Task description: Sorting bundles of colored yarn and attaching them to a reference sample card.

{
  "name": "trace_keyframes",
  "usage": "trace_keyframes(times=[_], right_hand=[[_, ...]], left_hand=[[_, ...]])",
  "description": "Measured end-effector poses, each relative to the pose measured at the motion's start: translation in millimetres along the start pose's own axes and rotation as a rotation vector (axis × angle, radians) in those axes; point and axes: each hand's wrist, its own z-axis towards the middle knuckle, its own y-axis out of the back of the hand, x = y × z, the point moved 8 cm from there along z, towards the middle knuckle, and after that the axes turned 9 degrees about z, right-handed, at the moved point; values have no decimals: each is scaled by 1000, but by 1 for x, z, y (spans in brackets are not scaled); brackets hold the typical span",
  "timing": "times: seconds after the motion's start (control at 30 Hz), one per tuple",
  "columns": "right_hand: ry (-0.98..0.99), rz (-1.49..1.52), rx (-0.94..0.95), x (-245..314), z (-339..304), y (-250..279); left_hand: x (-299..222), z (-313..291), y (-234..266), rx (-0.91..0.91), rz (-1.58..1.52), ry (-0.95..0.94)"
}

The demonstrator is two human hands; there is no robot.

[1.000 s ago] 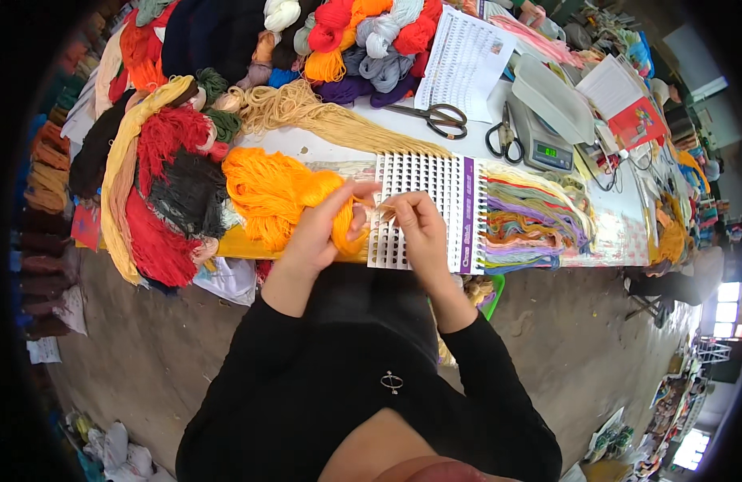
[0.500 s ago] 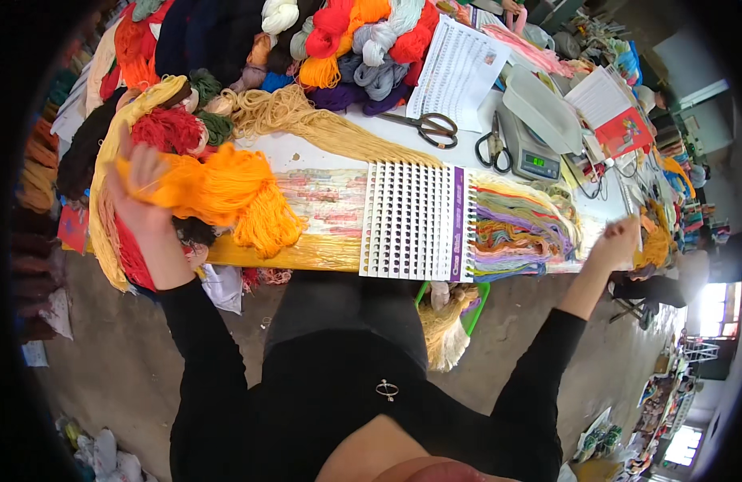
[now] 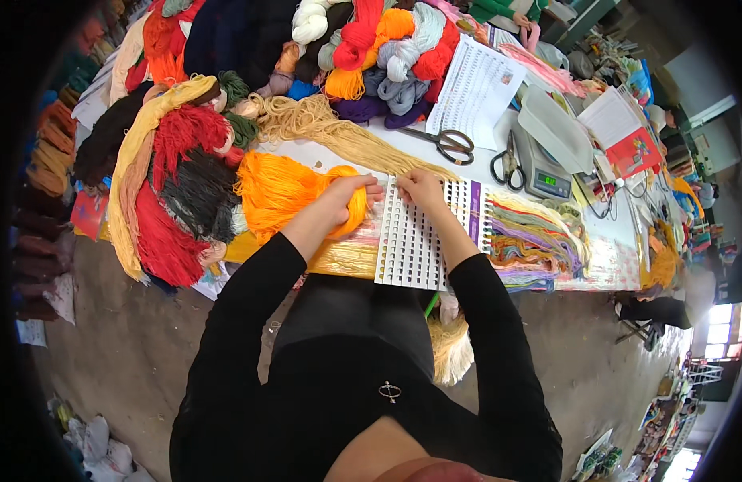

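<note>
A bright orange yarn skein (image 3: pixel 276 193) lies on the table, left of a white perforated card (image 3: pixel 397 255). My left hand (image 3: pixel 344 201) is closed around the skein's right end, where the strands form a loop. Over the card's upper left part, my right hand (image 3: pixel 423 191) has its fingers pinched together. What they hold, if anything, is too small to make out. A purple strip (image 3: pixel 475 210) runs down the card's right side. Multicoloured thread strands (image 3: pixel 540 241) spread out to the right of it.
Tan yarn (image 3: pixel 339 128) stretches behind the card. Black scissors (image 3: pixel 451 147), a second pair (image 3: pixel 509 167) and a digital scale (image 3: pixel 546 173) with a clear tray sit at the back right. Yarn heaps (image 3: pixel 186 193) crowd the left. A person's hand (image 3: pixel 521 18) shows at the far edge.
The orange skein has come down and right onto the table, with my left hand now at its right end. My right hand has swung in from the far right to the perforated card.
</note>
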Motion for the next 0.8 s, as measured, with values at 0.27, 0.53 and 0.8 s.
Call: trace_keyframes(times=[0.27,0.53,0.8], right_hand=[[-30,3,-94,9,-3,3],[-73,90,-44,-2,5,2],[35,-44,-49,7,-4,5]], left_hand=[[-11,20,-16,-69,401,-59],[-12,53,-23,-76,740,-171],[-89,-2,-22,437,6,-69]])
